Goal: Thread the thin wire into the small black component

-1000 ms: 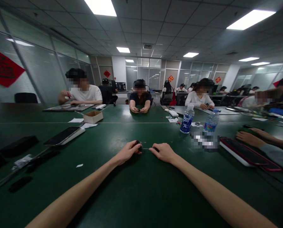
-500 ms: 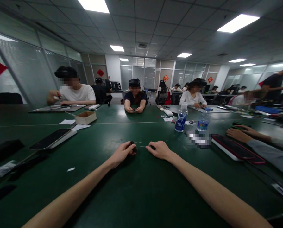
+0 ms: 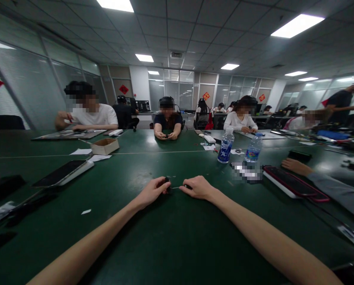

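Your lighting's pretty decent: bright, even white light comes from the recessed ceiling panels overhead, and they throw shiny glare patches across the glossy green tabletop, mostly toward the far end. Shadows stay soft, with the darkest one lying under your forearms. The wide lens bends everything near the edges, so the glass partitions lean hard. Far stuff looks kinda soft, maybe just low resolution, and the pixelated blur patch on the table hides whatever's there.
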Demonstrator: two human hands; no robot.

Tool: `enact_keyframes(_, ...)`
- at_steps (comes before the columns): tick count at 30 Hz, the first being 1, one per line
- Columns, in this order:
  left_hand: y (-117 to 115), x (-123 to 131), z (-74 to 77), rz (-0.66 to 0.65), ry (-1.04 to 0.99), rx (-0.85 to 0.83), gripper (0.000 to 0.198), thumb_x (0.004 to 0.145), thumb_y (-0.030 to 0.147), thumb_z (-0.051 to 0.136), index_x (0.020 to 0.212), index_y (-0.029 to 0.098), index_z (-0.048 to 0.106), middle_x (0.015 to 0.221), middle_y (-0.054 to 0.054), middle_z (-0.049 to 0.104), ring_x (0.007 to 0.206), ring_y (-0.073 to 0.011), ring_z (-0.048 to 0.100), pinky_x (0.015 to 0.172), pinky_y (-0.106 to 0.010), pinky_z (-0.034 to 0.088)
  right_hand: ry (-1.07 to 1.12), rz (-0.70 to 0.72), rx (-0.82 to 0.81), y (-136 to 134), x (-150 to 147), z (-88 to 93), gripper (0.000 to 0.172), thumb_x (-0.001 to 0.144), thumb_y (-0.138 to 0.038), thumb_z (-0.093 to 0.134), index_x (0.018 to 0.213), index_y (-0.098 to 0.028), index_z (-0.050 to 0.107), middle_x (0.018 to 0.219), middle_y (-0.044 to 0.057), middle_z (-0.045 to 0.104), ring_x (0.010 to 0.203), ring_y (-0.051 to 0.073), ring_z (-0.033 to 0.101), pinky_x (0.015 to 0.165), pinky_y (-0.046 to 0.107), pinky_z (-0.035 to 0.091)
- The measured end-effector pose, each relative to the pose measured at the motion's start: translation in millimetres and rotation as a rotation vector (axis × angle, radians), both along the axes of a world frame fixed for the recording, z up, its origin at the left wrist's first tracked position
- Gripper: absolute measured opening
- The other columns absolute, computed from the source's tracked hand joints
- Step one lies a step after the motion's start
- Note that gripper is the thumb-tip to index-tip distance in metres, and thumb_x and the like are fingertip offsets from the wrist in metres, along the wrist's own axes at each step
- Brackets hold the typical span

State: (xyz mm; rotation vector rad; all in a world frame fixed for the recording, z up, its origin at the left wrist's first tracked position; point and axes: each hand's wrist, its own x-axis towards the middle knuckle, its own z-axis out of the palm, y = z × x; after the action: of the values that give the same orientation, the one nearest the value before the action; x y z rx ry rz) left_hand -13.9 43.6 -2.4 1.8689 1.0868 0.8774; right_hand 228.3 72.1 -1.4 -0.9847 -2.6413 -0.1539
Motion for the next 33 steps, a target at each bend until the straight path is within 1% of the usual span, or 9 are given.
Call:
enact_keyframes(6,-2,1,2.3,-0.005,-0.020,-0.013,0.039,0.083,0.051,0.045,0.092,0.016,0.059,0.080,-0.003,0.061,0.072,-0.0147,0.055,0.067,-0.027,0.043,-0.007,-0.019,0.001,-1,0,0.5,0.045,0.093,-0.051,0.034,0.090,-0.019,0.064,0.074,0.005,0.066,0.067,0.015,0.059,0.061,0.023,0.033)
enact_keyframes(13,-1,0,3.2,-0.005,-0.050,-0.039,0.040,0.082,0.053,0.046,0.089,0.016,0.059,0.078,-0.003,0.061,0.071,-0.0151,0.056,0.067,-0.027,0.043,-0.003,-0.047,0.002,-4,0,2.2,0.047,0.093,-0.053,0.032,0.091,-0.019,0.064,0.077,0.005,0.067,0.068,0.015,0.060,0.062,0.024,0.034)
enact_keyframes(19,2,-1,1.3,0.009,-0.075,-0.055,0.039,0.083,0.051,0.046,0.085,0.015,0.059,0.074,-0.002,0.059,0.070,-0.0142,0.053,0.065,-0.025,0.041,0.012,-0.078,0.029,-2,-2,-3.0,0.048,0.093,-0.055,0.031,0.090,-0.020,0.063,0.079,0.005,0.067,0.071,0.017,0.061,0.063,0.024,0.035)
enact_keyframes(21,1,0,1.8,0.012,-0.062,-0.052,0.040,0.083,0.052,0.046,0.084,0.015,0.059,0.074,-0.002,0.058,0.069,-0.0140,0.053,0.064,-0.025,0.041,0.050,-0.133,0.019,1,-2,-5.2,0.048,0.093,-0.055,0.031,0.090,-0.020,0.063,0.078,0.005,0.067,0.071,0.017,0.062,0.063,0.024,0.035)
enact_keyframes(24,-1,0,2.0,-0.040,-0.007,-0.051,0.039,0.082,0.052,0.047,0.083,0.015,0.060,0.073,-0.002,0.059,0.067,-0.0139,0.053,0.063,-0.025,0.040,0.167,-0.297,-0.025,6,0,-7.0,0.049,0.096,-0.051,0.026,0.092,-0.020,0.063,0.074,0.005,0.067,0.065,0.015,0.061,0.060,0.023,0.036)
enact_keyframes(25,-1,0,1.4,-0.053,-0.002,-0.055,0.039,0.082,0.052,0.047,0.084,0.015,0.060,0.074,-0.003,0.059,0.068,-0.0140,0.053,0.064,-0.025,0.040,0.190,-0.324,-0.041,8,1,-7.2,0.049,0.096,-0.051,0.025,0.093,-0.020,0.064,0.073,0.004,0.066,0.064,0.014,0.060,0.060,0.023,0.036)
enact_keyframes(27,-1,0,-1.3,-0.038,-0.036,-0.066,0.040,0.083,0.052,0.046,0.088,0.015,0.060,0.078,-0.004,0.061,0.069,-0.0143,0.054,0.065,-0.025,0.041,0.184,-0.296,-0.063,9,2,-7.2,0.049,0.095,-0.052,0.028,0.092,-0.021,0.065,0.071,0.004,0.066,0.063,0.014,0.060,0.059,0.023,0.037)
enact_keyframes(30,2,0,-7.1,0.042,-0.124,-0.072,0.042,0.083,0.053,0.045,0.094,0.015,0.059,0.083,-0.005,0.061,0.071,-0.0144,0.054,0.066,-0.026,0.042,0.137,-0.196,-0.049,8,3,-6.3,0.046,0.093,-0.054,0.033,0.091,-0.022,0.066,0.071,0.004,0.066,0.065,0.015,0.060,0.061,0.024,0.037)
enact_keyframes(33,5,1,-10.8,0.068,-0.164,-0.077,0.043,0.083,0.053,0.045,0.097,0.014,0.058,0.085,-0.006,0.061,0.072,-0.0144,0.055,0.066,-0.026,0.043,0.107,-0.101,-0.041,5,2,-4.5,0.042,0.092,-0.052,0.037,0.091,-0.022,0.067,0.073,0.004,0.067,0.067,0.015,0.060,0.064,0.024,0.037)
